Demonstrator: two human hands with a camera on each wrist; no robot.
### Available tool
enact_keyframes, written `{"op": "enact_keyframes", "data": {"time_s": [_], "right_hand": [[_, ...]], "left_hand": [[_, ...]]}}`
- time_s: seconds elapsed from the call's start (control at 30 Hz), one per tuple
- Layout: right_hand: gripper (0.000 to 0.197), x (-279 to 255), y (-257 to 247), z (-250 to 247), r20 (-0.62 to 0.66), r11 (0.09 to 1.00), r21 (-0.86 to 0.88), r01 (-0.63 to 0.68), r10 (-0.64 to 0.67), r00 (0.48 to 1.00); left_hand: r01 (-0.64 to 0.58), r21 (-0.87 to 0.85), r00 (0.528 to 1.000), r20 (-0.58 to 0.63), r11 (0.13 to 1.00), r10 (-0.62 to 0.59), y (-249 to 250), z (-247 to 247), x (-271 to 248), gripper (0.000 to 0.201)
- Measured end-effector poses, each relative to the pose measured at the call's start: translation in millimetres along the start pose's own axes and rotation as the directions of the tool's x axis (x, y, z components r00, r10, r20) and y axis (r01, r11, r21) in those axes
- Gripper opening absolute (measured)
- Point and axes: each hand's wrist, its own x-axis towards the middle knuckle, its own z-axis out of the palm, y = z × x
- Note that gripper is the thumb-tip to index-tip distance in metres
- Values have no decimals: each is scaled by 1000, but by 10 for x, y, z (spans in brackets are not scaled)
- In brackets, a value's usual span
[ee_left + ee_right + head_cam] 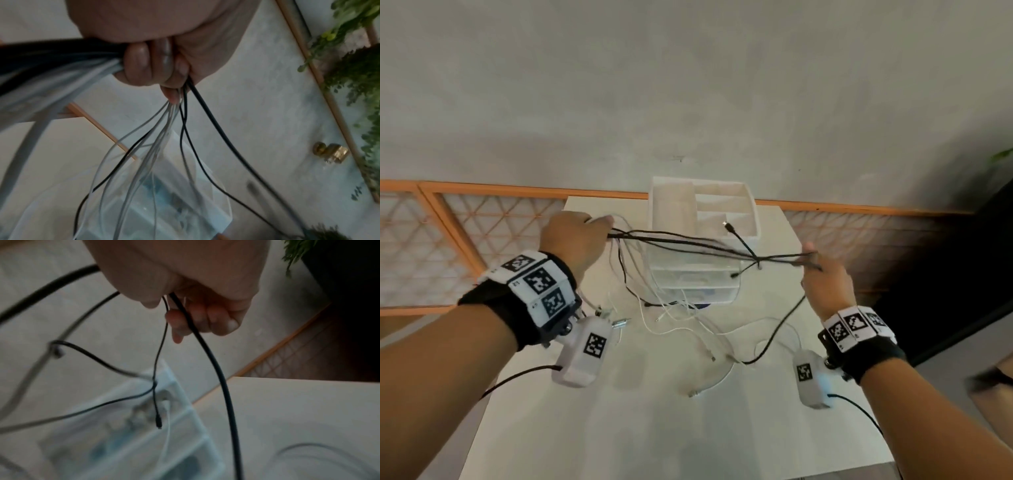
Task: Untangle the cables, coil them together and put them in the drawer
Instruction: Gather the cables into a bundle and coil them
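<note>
My left hand point(577, 236) is raised over the table's left side and grips a bundle of black and white cables point(164, 123) in its fist point(156, 65). Black cables point(688, 243) stretch taut from it across to my right hand point(822, 270), which pinches them in curled fingers point(205, 318). A knot point(758, 262) sits in the black strands just left of the right hand. White cables point(688, 318) hang down and lie loose on the white table point(619, 428). Behind the strands stands a clear plastic drawer unit point(698, 274) with its drawers closed.
An open white organiser tray point(705, 202) tops the drawer unit. An orange-framed lattice rail point(482, 219) runs behind the table. Green plants point(353, 68) and a brass fitting point(331, 152) hang on the wall. Dark space lies right of the table.
</note>
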Motion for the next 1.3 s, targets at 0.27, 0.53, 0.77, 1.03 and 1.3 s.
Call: {"op": "enact_keyframes", "data": {"time_s": [0.27, 0.53, 0.77, 1.03, 1.3], "right_hand": [[29, -50, 594, 126, -102, 961, -268, -61, 34, 994], [44, -92, 471, 161, 277, 869, -477, 131, 7, 961], [66, -400, -570, 237, 337, 906, 177, 383, -422, 842], [30, -483, -446, 875, 362, 906, -108, 410, -348, 865], [17, -52, 32, 594, 360, 911, -383, 155, -7, 933]], "left_hand": [[31, -283, 992, 127, 959, 6, 368, -123, -80, 29], [36, -410, 958, 275, 911, 85, 814, -236, -281, 40], [54, -349, 915, 392, 936, 93, 968, -141, -484, 39], [31, -453, 899, 402, 891, 173, 1102, -192, -624, 27], [17, -380, 940, 321, 925, 115, 836, -130, -479, 37]]}}
